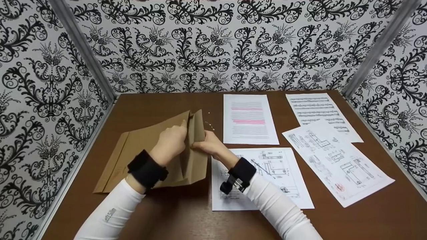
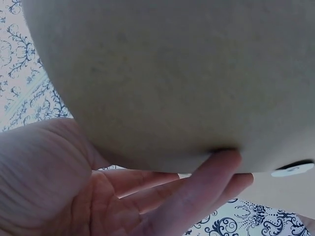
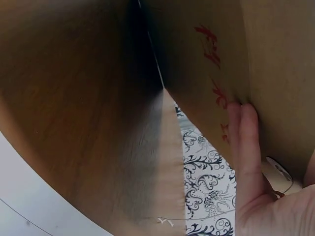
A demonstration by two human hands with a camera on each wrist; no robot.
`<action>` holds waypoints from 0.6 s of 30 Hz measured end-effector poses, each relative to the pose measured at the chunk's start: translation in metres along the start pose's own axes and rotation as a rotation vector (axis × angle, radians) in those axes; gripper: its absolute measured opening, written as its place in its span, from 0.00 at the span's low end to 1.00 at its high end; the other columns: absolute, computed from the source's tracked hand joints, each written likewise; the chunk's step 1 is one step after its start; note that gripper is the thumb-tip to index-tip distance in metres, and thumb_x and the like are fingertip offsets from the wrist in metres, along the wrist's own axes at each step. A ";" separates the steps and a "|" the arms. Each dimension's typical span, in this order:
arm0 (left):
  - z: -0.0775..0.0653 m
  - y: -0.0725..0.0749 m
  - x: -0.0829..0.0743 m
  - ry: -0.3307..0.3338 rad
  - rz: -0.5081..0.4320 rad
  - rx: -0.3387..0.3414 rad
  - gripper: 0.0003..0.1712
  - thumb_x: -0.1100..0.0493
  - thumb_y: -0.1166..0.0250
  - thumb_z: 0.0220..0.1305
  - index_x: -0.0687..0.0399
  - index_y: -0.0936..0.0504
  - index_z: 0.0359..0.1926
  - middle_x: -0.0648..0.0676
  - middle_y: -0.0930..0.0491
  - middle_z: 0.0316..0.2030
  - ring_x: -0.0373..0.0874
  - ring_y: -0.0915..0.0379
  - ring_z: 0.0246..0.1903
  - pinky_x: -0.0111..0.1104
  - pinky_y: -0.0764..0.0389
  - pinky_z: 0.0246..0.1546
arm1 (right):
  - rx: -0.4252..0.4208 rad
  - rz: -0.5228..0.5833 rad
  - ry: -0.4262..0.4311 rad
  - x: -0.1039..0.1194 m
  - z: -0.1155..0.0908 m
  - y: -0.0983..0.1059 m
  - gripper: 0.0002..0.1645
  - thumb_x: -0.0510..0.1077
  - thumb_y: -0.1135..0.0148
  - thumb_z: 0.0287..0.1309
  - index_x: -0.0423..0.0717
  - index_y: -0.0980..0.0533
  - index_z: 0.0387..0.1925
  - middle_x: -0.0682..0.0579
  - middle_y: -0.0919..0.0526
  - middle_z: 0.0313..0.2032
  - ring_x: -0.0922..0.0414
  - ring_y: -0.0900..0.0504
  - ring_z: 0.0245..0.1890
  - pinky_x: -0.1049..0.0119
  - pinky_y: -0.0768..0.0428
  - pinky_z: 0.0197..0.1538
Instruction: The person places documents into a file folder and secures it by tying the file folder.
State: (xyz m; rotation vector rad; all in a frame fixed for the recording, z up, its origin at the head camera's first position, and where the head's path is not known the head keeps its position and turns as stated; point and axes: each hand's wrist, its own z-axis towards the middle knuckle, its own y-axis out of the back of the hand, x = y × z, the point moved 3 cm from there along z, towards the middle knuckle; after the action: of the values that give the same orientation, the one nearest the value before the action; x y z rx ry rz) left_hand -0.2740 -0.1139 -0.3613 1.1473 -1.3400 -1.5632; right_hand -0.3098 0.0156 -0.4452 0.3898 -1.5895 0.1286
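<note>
A large brown paper envelope (image 1: 146, 140) stands partly raised off the table on the left, its near-right end spread apart. My left hand (image 1: 170, 141) holds it near the top of the opening, one finger along the edge; in the left wrist view, a fingertip presses its surface. My right hand (image 1: 211, 145) pinches the flap (image 1: 197, 128) between thumb and fingers. Red handwriting (image 3: 211, 51) marks the envelope in the right wrist view, where two straight fingers lie against it. A round button (image 3: 279, 168) with a thin string sits beside them. The envelope's inside is mostly hidden.
To the right lie a text sheet with pink highlighting (image 1: 248, 133), a sheet music page (image 1: 312, 100), and a technical drawing (image 1: 310, 133) overlapping it. Another drawing (image 1: 297, 203) lies under my right forearm. Patterned walls (image 1: 213, 50) surround the brown table (image 1: 186, 220).
</note>
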 end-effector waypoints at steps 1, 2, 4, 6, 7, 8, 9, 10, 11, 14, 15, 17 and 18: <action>0.000 0.000 -0.001 -0.003 0.005 -0.013 0.35 0.72 0.39 0.64 0.75 0.34 0.71 0.70 0.16 0.32 0.48 0.32 0.17 0.35 0.35 0.18 | -0.005 -0.014 0.009 0.000 0.001 0.000 0.28 0.32 0.33 0.46 0.32 0.23 0.53 0.49 0.17 0.39 0.59 0.18 0.35 0.68 0.16 0.41; -0.001 0.000 -0.001 -0.004 0.009 -0.022 0.34 0.72 0.38 0.64 0.75 0.34 0.71 0.70 0.16 0.32 0.49 0.30 0.17 0.36 0.33 0.18 | -0.008 -0.025 0.019 0.001 0.002 0.000 0.27 0.32 0.33 0.46 0.32 0.23 0.52 0.48 0.17 0.39 0.59 0.19 0.35 0.69 0.17 0.41; -0.001 0.001 -0.002 -0.004 0.008 -0.033 0.34 0.71 0.37 0.64 0.75 0.34 0.71 0.71 0.15 0.35 0.53 0.25 0.19 0.39 0.27 0.19 | -0.018 -0.047 0.038 0.001 0.004 -0.001 0.26 0.32 0.33 0.45 0.31 0.22 0.51 0.48 0.17 0.39 0.59 0.20 0.35 0.70 0.18 0.41; -0.002 0.001 -0.003 -0.001 0.003 -0.039 0.34 0.70 0.37 0.64 0.74 0.33 0.71 0.72 0.15 0.38 0.59 0.20 0.24 0.43 0.21 0.21 | -0.028 -0.059 0.050 0.002 0.005 -0.001 0.25 0.32 0.32 0.45 0.31 0.22 0.49 0.49 0.17 0.38 0.60 0.20 0.35 0.70 0.19 0.41; -0.003 0.002 -0.003 0.000 0.002 -0.042 0.34 0.70 0.37 0.64 0.74 0.33 0.71 0.72 0.15 0.39 0.60 0.19 0.25 0.45 0.19 0.23 | -0.033 -0.067 0.056 0.002 0.005 -0.001 0.24 0.32 0.32 0.45 0.31 0.21 0.48 0.49 0.17 0.38 0.60 0.20 0.35 0.71 0.19 0.41; -0.003 0.002 -0.004 0.001 -0.001 -0.045 0.34 0.71 0.38 0.64 0.74 0.33 0.71 0.72 0.15 0.39 0.62 0.18 0.26 0.46 0.18 0.24 | -0.037 -0.074 0.060 0.002 0.006 -0.002 0.23 0.33 0.31 0.45 0.31 0.21 0.47 0.49 0.17 0.37 0.60 0.20 0.34 0.71 0.19 0.41; -0.003 0.002 -0.004 0.002 0.002 -0.052 0.34 0.71 0.38 0.64 0.74 0.33 0.71 0.72 0.15 0.39 0.63 0.18 0.27 0.47 0.17 0.25 | -0.039 -0.077 0.062 0.002 0.006 -0.002 0.23 0.33 0.31 0.45 0.31 0.21 0.47 0.49 0.17 0.37 0.60 0.20 0.34 0.71 0.19 0.41; -0.004 0.003 -0.004 0.004 0.006 -0.057 0.33 0.71 0.38 0.64 0.74 0.33 0.71 0.72 0.15 0.38 0.63 0.18 0.27 0.48 0.16 0.25 | -0.041 -0.087 0.064 0.002 0.006 -0.002 0.22 0.33 0.30 0.45 0.31 0.21 0.46 0.49 0.17 0.37 0.60 0.21 0.34 0.71 0.20 0.41; -0.004 0.003 -0.005 0.005 0.015 -0.062 0.33 0.71 0.38 0.64 0.74 0.32 0.70 0.72 0.15 0.38 0.63 0.18 0.27 0.48 0.16 0.26 | -0.041 -0.095 0.068 0.002 0.006 -0.002 0.22 0.33 0.29 0.46 0.31 0.20 0.46 0.49 0.17 0.36 0.61 0.21 0.34 0.72 0.20 0.40; -0.005 0.005 -0.005 0.008 0.038 -0.076 0.32 0.71 0.39 0.66 0.73 0.32 0.70 0.71 0.15 0.37 0.62 0.18 0.26 0.48 0.15 0.26 | -0.036 -0.107 0.073 0.002 0.006 -0.001 0.22 0.35 0.26 0.46 0.31 0.20 0.45 0.49 0.16 0.36 0.61 0.21 0.33 0.72 0.20 0.40; -0.005 0.006 -0.005 0.009 0.045 -0.078 0.31 0.70 0.39 0.66 0.73 0.32 0.70 0.71 0.15 0.36 0.62 0.18 0.27 0.48 0.15 0.26 | -0.035 -0.114 0.078 0.001 0.006 0.000 0.22 0.35 0.25 0.46 0.31 0.20 0.45 0.49 0.16 0.36 0.61 0.21 0.33 0.72 0.21 0.40; -0.006 0.008 -0.006 0.012 0.057 -0.076 0.31 0.70 0.39 0.67 0.73 0.32 0.70 0.70 0.15 0.35 0.61 0.19 0.25 0.45 0.19 0.23 | -0.027 -0.119 0.094 0.000 0.006 0.000 0.23 0.36 0.24 0.46 0.31 0.20 0.46 0.47 0.15 0.37 0.61 0.20 0.34 0.72 0.20 0.41; -0.006 0.009 -0.006 0.012 0.060 -0.081 0.31 0.71 0.40 0.67 0.73 0.32 0.70 0.70 0.15 0.34 0.60 0.20 0.24 0.42 0.22 0.21 | -0.023 -0.114 0.100 0.000 0.006 0.001 0.24 0.35 0.25 0.46 0.31 0.20 0.47 0.45 0.14 0.39 0.61 0.20 0.34 0.72 0.20 0.42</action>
State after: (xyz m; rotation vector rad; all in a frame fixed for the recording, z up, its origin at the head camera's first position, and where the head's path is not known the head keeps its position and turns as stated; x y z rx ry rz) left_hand -0.2663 -0.1118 -0.3517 1.0559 -1.2803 -1.5507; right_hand -0.3155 0.0143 -0.4456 0.4488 -1.4654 0.0415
